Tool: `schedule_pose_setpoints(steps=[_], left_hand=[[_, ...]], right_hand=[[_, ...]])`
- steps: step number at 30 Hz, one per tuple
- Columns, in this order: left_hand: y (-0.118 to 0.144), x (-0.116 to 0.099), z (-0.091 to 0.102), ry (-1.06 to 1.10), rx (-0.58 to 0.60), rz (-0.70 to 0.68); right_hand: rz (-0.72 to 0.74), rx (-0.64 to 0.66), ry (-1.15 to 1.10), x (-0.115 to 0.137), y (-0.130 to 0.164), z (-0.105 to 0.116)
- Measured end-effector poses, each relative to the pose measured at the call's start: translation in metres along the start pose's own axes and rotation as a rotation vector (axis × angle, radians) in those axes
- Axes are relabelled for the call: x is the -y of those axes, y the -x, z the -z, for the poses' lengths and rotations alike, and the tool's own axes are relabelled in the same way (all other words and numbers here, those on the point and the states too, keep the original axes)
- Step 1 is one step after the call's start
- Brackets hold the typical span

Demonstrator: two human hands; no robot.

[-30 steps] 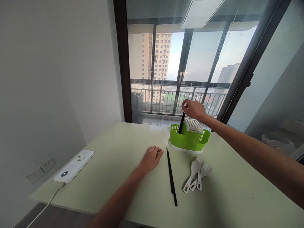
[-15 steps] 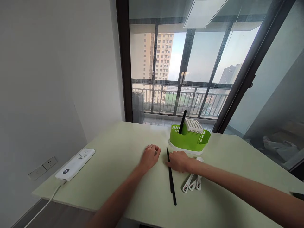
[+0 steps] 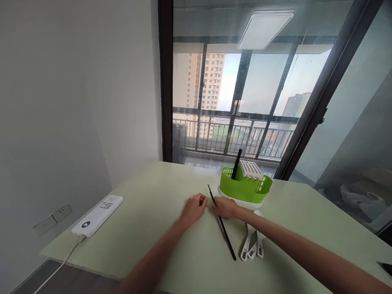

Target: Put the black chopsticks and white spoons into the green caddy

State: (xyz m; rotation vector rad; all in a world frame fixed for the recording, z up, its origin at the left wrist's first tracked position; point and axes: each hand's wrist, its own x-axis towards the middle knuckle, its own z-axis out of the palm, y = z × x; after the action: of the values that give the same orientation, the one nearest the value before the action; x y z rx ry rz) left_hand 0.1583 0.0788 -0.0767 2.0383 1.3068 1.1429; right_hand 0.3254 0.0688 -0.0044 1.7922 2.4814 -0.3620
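Observation:
My right hand (image 3: 225, 207) is closed around black chopsticks (image 3: 227, 238), which slant across the table with their thin tips pointing away. They lie so close together that I cannot count them. Just left of the tips rests my left hand (image 3: 196, 204), its fingers curled in with nothing visible in them. White spoons (image 3: 246, 245) with stickered handles lie under and beside my right forearm, which hides part of them. Behind them stands a green utensil holder (image 3: 241, 189) on a white base; more black chopsticks (image 3: 236, 165) lean in its left compartment.
A white power strip (image 3: 98, 215) with a cable lies at the table's left edge. A white slotted piece (image 3: 251, 168) sits atop the holder's middle. Beyond the table (image 3: 137, 228) is a glass door. A dark object (image 3: 386, 268) shows at the right edge.
My right hand has closed on the chopsticks and tilted them, near ends swinging right. Their ends, staggered before, now line up. My left hand stays beside them. The camera view has shifted slightly.

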Motion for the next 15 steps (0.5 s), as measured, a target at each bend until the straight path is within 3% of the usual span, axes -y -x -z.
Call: schedule_pose_setpoints(steps=[9,15], left_hand=[[0.0,-0.028,0.005,0.41,0.153,-0.001],[0.006,-0.037,0.008,0.509,0.156,-0.033]], right_hand=[[0.329,-0.314,-0.389,-0.014,0.024,0.061],[0.487,-0.365,-0.535,-0.029,0.041,0.061]])
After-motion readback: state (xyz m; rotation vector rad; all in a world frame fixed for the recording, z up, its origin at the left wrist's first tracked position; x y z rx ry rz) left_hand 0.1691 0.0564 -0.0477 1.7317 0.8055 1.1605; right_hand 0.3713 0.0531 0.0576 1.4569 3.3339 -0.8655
